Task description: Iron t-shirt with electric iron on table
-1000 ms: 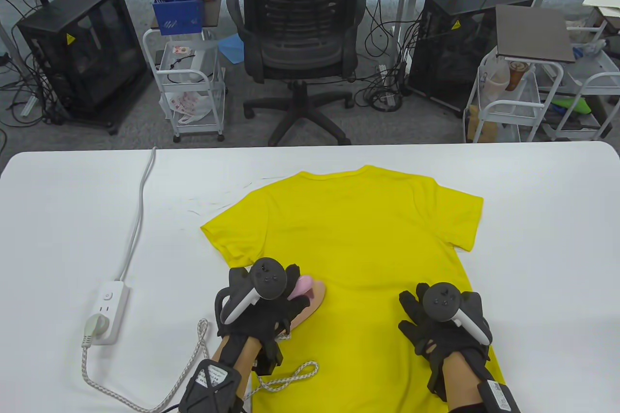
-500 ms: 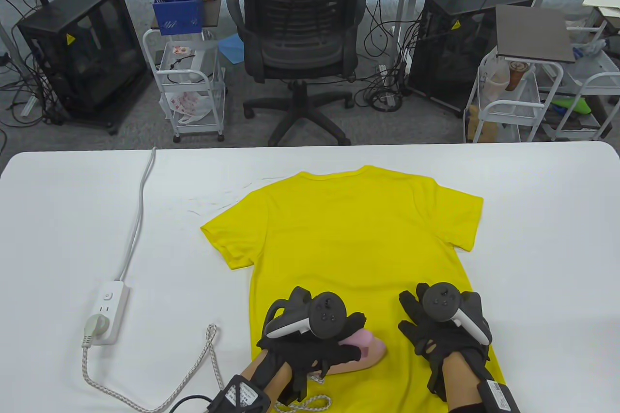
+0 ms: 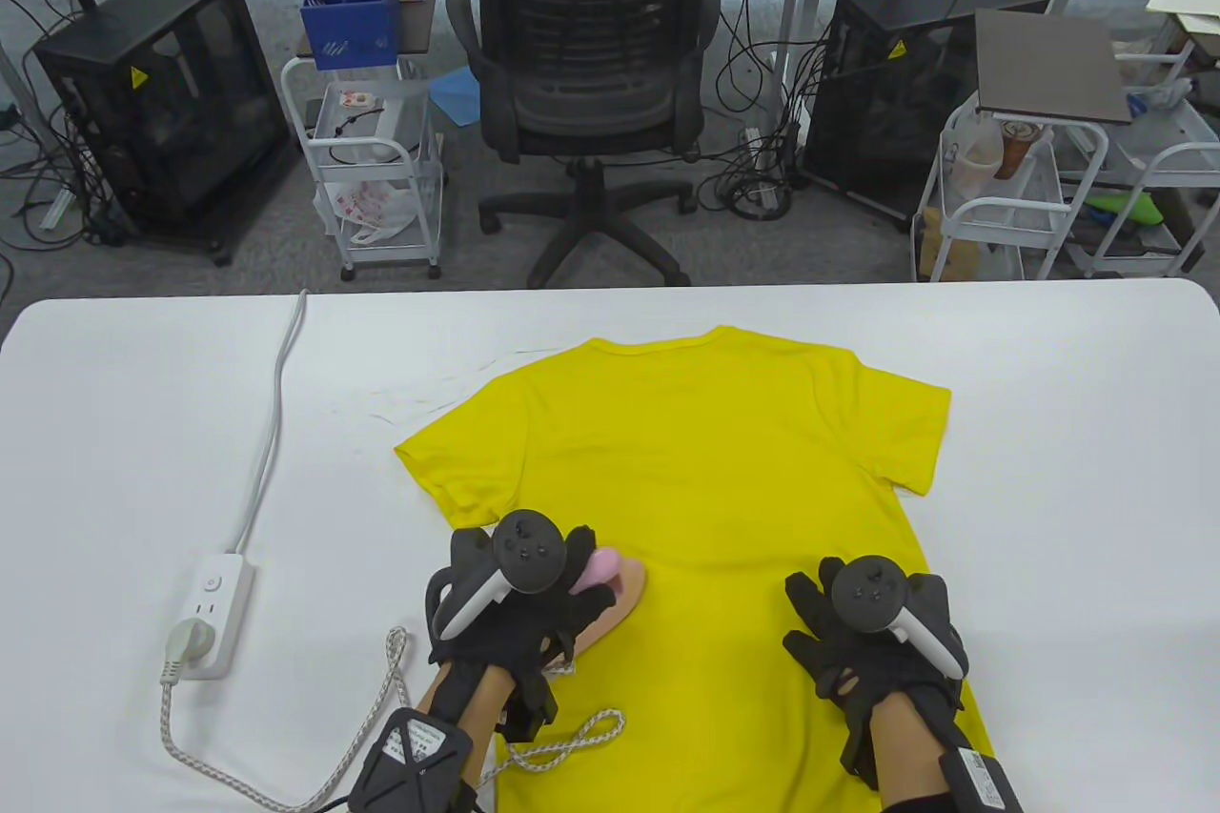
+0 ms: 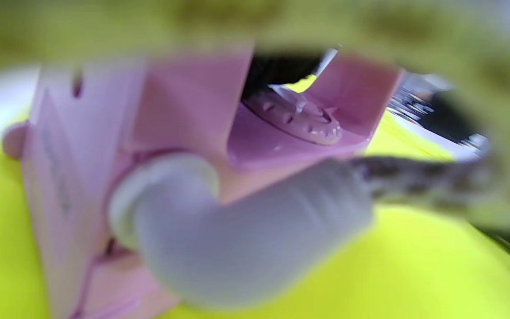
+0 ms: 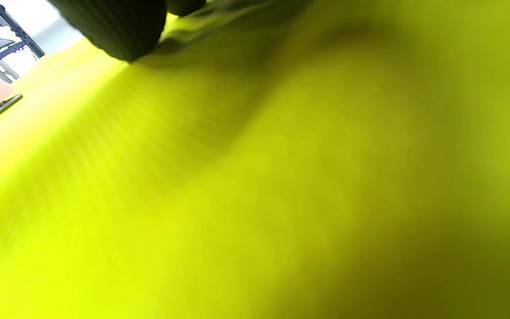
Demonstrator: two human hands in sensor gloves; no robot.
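Observation:
A yellow t-shirt (image 3: 705, 470) lies flat on the white table (image 3: 1067, 432), collar away from me. My left hand (image 3: 519, 603) grips the handle of a pink electric iron (image 3: 610, 589), whose sole rests on the shirt's left side edge. The left wrist view shows the iron's pink body (image 4: 184, 110) and its grey cord boot (image 4: 237, 230) close up over the yellow cloth (image 4: 414, 266). My right hand (image 3: 863, 637) lies flat, fingers spread, pressing on the shirt's lower right part. The right wrist view shows only yellow fabric (image 5: 255, 177) and one black fingertip (image 5: 113, 26).
A white power strip (image 3: 212, 613) with the iron's plug in it lies at the table's left. The braided cord (image 3: 381, 718) loops along the near edge by my left wrist. An office chair (image 3: 591, 89) and carts stand beyond the table's far edge.
My left hand slid the iron down and right across the lower shirt half a second ago, then back up and left to the shirt's left edge. My right hand has not moved.

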